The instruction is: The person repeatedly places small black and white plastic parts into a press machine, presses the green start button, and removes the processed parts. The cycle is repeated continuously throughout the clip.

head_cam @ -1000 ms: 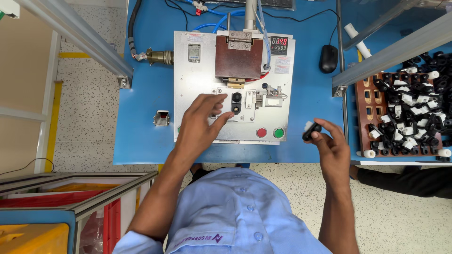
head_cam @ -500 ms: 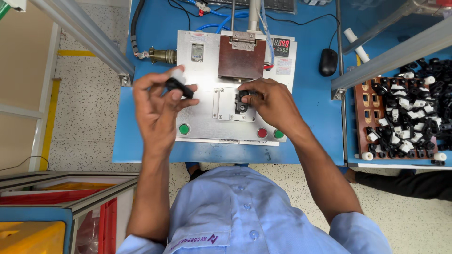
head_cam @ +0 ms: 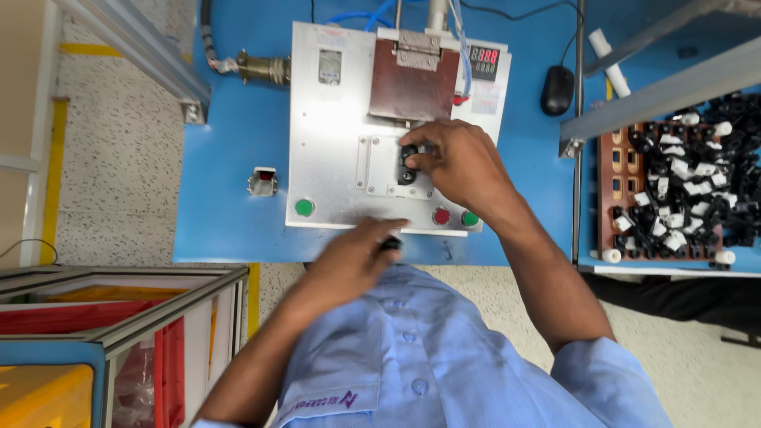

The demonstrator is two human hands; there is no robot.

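My right hand (head_cam: 456,162) rests on the grey metal fixture plate (head_cam: 333,150) and pinches a small black part (head_cam: 407,165) seated in the plate's middle slot. My left hand (head_cam: 353,257), blurred, is at the near edge of the blue table, over my shirt, with its fingers closed around another small black part (head_cam: 389,243). Most of that part is hidden by the fingers. A brown hinged cover (head_cam: 412,83) stands just behind the slot.
Green (head_cam: 304,208), red (head_cam: 441,216) and green (head_cam: 470,219) buttons line the plate's front. A tray of black and white parts (head_cam: 682,190) sits right. A black mouse (head_cam: 557,89), a small silver clip (head_cam: 262,181) and red and yellow bins (head_cam: 95,349) lie around.
My left hand dropped from the plate's left side back to the table's near edge with a black part. My right hand stayed at the slot, pressing the part there.
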